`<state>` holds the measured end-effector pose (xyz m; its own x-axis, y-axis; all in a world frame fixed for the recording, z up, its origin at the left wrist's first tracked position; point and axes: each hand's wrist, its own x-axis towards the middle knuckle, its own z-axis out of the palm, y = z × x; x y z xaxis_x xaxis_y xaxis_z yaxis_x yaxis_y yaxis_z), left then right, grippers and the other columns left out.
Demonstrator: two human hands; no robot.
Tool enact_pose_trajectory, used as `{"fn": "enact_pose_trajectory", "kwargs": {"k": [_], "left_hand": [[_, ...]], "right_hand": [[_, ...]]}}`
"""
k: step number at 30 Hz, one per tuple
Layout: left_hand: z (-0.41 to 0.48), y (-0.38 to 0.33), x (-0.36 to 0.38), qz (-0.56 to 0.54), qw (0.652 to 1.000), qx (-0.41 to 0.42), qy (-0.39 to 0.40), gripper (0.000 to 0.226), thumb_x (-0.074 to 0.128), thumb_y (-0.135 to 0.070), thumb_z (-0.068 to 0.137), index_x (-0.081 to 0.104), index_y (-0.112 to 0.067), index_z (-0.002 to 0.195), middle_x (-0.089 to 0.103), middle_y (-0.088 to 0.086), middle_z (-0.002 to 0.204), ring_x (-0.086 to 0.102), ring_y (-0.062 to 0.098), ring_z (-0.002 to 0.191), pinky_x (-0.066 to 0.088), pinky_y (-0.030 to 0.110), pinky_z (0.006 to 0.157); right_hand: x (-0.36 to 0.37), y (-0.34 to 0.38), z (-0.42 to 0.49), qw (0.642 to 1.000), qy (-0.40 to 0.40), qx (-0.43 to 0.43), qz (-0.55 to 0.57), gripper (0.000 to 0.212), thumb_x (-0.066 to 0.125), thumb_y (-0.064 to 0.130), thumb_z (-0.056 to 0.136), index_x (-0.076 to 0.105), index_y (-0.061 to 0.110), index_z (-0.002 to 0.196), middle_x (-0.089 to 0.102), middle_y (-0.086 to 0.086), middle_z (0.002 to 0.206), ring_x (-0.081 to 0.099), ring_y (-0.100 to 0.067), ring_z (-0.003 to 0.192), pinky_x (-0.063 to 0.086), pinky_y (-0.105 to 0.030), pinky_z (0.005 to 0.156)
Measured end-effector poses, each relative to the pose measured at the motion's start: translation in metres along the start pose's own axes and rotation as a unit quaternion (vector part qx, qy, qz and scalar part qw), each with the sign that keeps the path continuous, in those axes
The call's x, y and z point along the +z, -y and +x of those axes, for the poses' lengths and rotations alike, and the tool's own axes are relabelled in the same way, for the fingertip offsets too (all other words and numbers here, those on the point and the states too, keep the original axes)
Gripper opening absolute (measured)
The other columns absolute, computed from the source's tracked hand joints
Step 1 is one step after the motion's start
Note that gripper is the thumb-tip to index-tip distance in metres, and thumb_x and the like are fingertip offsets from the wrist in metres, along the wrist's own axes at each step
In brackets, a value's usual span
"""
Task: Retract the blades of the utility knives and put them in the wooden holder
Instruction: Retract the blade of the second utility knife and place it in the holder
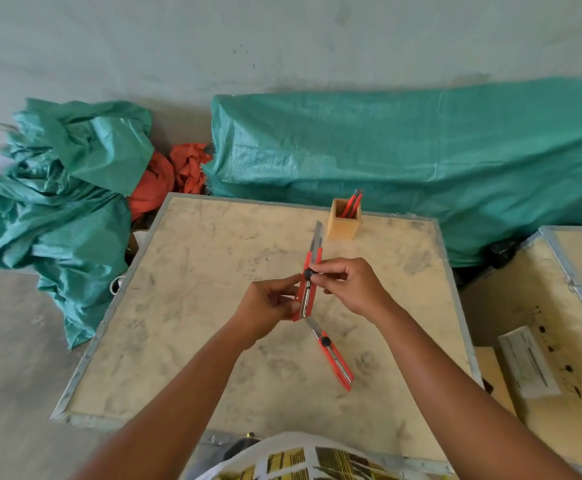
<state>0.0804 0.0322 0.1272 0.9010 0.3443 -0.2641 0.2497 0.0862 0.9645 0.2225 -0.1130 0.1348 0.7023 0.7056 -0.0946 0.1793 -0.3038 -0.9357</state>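
Observation:
I hold a red utility knife (pixel 309 282) above the middle of the plywood crate top (pixel 196 306), its silver blade extended and pointing away from me. My left hand (pixel 269 306) grips the lower part of its handle. My right hand (pixel 348 282) pinches the black slider knob on the handle. A second red utility knife (pixel 333 355) lies flat on the crate top just below my hands, blade out toward them. The wooden holder (pixel 343 223) stands near the far edge with two red knives upright inside.
Green tarpaulin (pixel 421 150) covers a bulk behind the crate, and another crumpled green tarp (pixel 64 188) with orange cloth (pixel 165 178) lies at the left. A second crate (pixel 559 323) with a white paper label stands at the right.

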Motion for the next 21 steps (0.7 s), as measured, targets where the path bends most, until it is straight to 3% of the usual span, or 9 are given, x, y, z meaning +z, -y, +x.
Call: {"fn": "enact_pose_trajectory", "kwargs": {"k": [3,7,9,12,17,21], "left_hand": [[-0.006,-0.002,0.017,-0.045,0.999,0.006,-0.026,0.041,0.064,0.013,0.085,0.073,-0.016,0.113,0.078,0.005,0.100,0.071,0.021,0.080,0.061,0.035,0.079],[-0.011,-0.001,0.033,-0.087,0.995,0.001,-0.050,0.036,0.062,0.014,0.086,0.072,-0.005,0.115,0.076,0.015,0.108,0.073,0.026,0.089,0.061,0.038,0.083],[-0.011,-0.002,0.038,-0.101,0.993,0.006,-0.055,0.038,0.061,0.016,0.086,0.075,-0.010,0.110,0.077,0.012,0.105,0.074,0.027,0.090,0.061,0.038,0.082],[-0.008,-0.007,0.038,-0.105,0.993,0.013,-0.053,0.042,0.060,0.017,0.086,0.076,-0.017,0.106,0.078,0.008,0.105,0.075,0.028,0.091,0.061,0.038,0.083],[0.002,-0.015,0.030,-0.092,0.995,0.026,-0.038,0.038,0.060,0.015,0.087,0.069,-0.003,0.119,0.075,0.014,0.111,0.074,0.027,0.092,0.060,0.040,0.087],[0.008,-0.023,0.027,-0.083,0.996,0.041,-0.014,0.038,0.060,0.013,0.088,0.067,-0.001,0.122,0.075,0.011,0.113,0.075,0.027,0.094,0.060,0.036,0.086]], "right_hand": [[-0.014,-0.002,-0.008,0.999,0.030,-0.029,-0.028,0.026,0.075,0.007,0.088,0.078,0.012,0.114,0.076,0.001,0.110,0.073,-0.010,0.093,0.061,-0.021,0.075],[-0.023,-0.005,-0.015,0.996,0.053,-0.054,-0.050,0.026,0.078,0.009,0.086,0.079,0.015,0.111,0.074,0.007,0.109,0.071,-0.002,0.094,0.059,-0.017,0.080],[-0.026,-0.006,-0.020,0.994,0.061,-0.055,-0.067,0.025,0.080,0.010,0.084,0.081,0.017,0.109,0.073,0.010,0.110,0.068,0.004,0.095,0.053,-0.010,0.086],[-0.025,-0.009,-0.025,0.993,0.058,-0.063,-0.079,0.027,0.081,0.012,0.084,0.080,0.020,0.109,0.072,0.011,0.113,0.068,-0.001,0.101,0.054,-0.016,0.091],[-0.023,-0.005,-0.024,0.992,0.028,-0.088,-0.080,0.034,0.076,0.016,0.089,0.075,0.029,0.120,0.070,0.011,0.116,0.068,-0.008,0.099,0.057,-0.022,0.086],[-0.022,0.002,-0.020,0.993,-0.018,-0.084,-0.076,0.023,0.081,0.019,0.084,0.078,0.024,0.106,0.071,0.009,0.109,0.067,-0.008,0.094,0.056,-0.021,0.078]]}}
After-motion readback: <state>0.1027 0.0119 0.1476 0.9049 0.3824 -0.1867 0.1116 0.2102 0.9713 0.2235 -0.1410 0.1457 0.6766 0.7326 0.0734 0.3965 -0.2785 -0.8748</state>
